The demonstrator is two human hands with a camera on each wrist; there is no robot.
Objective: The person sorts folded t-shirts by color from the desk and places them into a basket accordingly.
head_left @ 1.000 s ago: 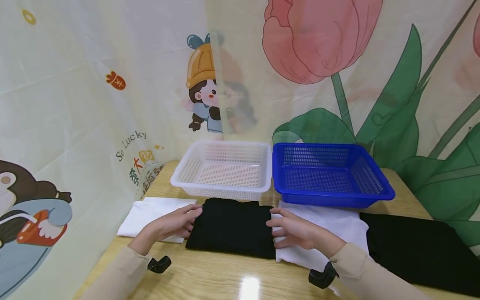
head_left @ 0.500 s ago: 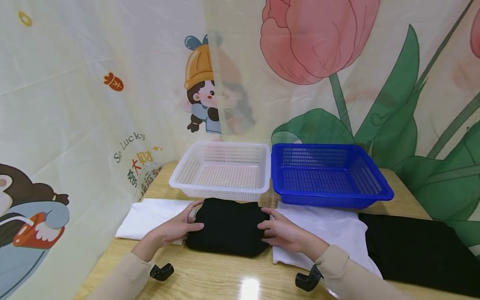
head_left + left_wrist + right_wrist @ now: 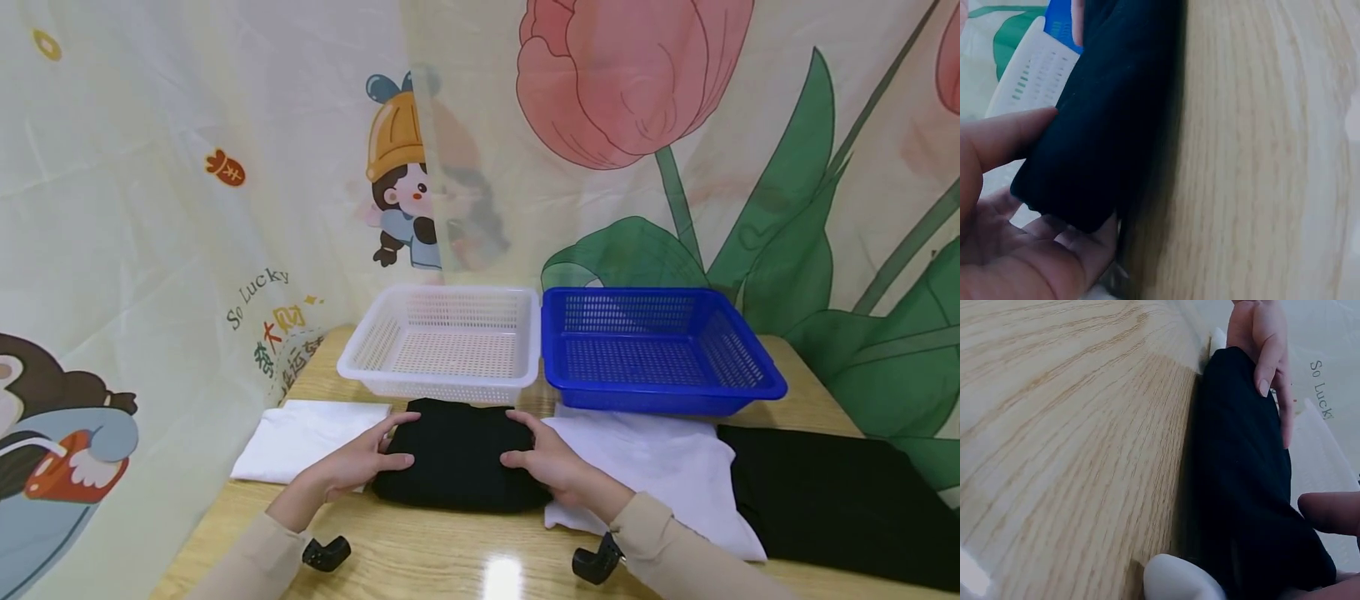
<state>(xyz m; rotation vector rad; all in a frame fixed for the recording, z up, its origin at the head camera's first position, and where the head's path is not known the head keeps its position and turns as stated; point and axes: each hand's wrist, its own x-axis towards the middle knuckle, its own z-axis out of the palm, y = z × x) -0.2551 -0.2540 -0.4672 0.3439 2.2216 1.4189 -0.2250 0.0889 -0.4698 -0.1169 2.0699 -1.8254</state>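
Note:
A folded black garment (image 3: 459, 458) lies on the table in front of the white basket, its near edge rounded and puffed up. My left hand (image 3: 356, 461) holds its left end, thumb on top and fingers underneath, as the left wrist view shows with the black cloth (image 3: 1107, 119) between them. At the other end, my right hand (image 3: 557, 463) grips the cloth with the thumb on its upper face; most of those fingers are hidden. A folded white garment (image 3: 303, 437) is beside my left hand. Another white garment (image 3: 645, 471) lies partly under my right wrist.
Behind the garments stand a white plastic basket (image 3: 438, 387) and a blue one (image 3: 667, 400), side by side. A second black garment (image 3: 840, 492) lies at the far right of the wooden table (image 3: 420, 554). A printed curtain (image 3: 300, 125) hangs at the back and left.
Both hands have closed in on the black garment from its sides and now grip its ends. The right hand moved left. The garment's near edge has bulged and rounded.

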